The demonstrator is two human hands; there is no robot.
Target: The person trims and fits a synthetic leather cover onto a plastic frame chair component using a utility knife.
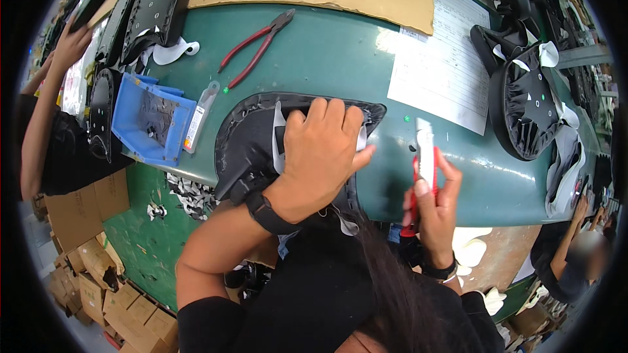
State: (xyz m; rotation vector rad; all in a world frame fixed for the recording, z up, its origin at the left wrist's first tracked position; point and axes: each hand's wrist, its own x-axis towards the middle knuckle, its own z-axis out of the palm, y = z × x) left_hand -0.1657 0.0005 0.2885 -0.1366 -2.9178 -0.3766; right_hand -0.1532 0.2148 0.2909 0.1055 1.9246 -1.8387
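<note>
Head view, black pad (247, 132) under left grip (319, 147), cutter (426, 160) in right grip (437, 209)

Table (347, 46): green, glare (387, 40) reflected | Floor (140, 222): green, exposed below table's near-left corner | Boxes (139, 317): piled on floor

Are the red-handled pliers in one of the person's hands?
No, the pliers lie on the green table, while the right hand holds another red tool and the left hand is on the black padded piece.

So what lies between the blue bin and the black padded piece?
In the head view, a narrow clear plastic case lies there, right beside the blue bin.
</note>
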